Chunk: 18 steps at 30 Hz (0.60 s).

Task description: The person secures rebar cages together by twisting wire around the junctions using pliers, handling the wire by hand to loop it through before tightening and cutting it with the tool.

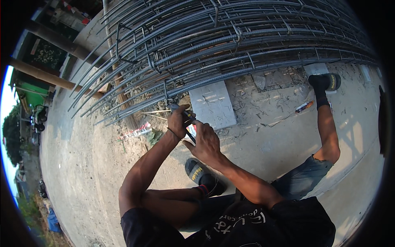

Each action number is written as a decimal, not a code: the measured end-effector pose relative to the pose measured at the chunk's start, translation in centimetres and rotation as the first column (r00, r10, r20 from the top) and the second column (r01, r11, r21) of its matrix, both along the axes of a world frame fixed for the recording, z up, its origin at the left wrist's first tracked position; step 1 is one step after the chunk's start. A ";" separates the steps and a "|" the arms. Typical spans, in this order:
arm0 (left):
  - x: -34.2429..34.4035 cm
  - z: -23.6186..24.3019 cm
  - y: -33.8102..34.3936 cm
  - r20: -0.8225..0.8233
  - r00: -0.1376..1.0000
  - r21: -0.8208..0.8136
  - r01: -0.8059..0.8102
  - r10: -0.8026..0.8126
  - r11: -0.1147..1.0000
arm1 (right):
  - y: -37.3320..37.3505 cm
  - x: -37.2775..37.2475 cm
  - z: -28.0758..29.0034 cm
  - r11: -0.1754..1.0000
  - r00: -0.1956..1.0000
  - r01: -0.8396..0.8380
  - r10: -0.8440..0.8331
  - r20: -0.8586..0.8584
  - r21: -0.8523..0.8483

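My left hand [177, 122] is closed around a pair of pincers [189, 115] with dark handles, close to their head. Just below it, my right hand [207, 142] has its fingers curled on the handles, its thumb pointing left. The pincers' head is up against the lower edge of a long rebar cage [197, 78], near its left end by a stirrup [166, 88]. Whether the jaws grip a wire there is too small to make out.
A pale square slab [212, 105] lies right of my hands, partly under the cage. My sandalled feet [201, 175] are on the concrete ground. Wrappers [304, 107], wire scraps and rubble are scattered along the cage. Wooden poles [53, 78] stand at the left.
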<state>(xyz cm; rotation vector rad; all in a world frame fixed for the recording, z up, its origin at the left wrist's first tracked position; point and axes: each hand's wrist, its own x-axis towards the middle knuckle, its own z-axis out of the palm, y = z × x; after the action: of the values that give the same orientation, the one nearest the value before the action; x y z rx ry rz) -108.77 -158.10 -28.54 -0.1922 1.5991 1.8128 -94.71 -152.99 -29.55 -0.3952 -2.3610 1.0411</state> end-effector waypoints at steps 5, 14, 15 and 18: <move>-1.6 -1.5 -1.6 0.308 0.923 0.513 0.044 -0.232 0.857 | 1.8 -1.6 -1.6 0.571 0.958 -0.157 0.285 0.015 -0.806; -0.9 -2.6 -2.0 -0.011 0.995 0.230 0.101 -0.101 0.968 | 1.2 -2.2 -3.6 0.840 0.917 -0.315 0.389 0.087 -0.441; -0.7 -2.5 -2.3 -0.040 0.995 0.181 0.095 -0.089 0.979 | 0.8 -1.6 -2.0 0.959 0.945 -0.194 0.239 0.223 -0.206; -0.5 -1.1 -2.1 -0.141 0.983 0.058 0.131 -0.122 0.990 | -0.3 -1.5 -0.6 0.987 0.945 -0.132 0.099 0.310 0.087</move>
<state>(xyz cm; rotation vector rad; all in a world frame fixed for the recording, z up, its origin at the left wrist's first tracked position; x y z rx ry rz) -109.24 -160.20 -29.62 0.0651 1.6026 1.8102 -96.24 -153.29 -30.18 -0.4058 -2.7322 0.9569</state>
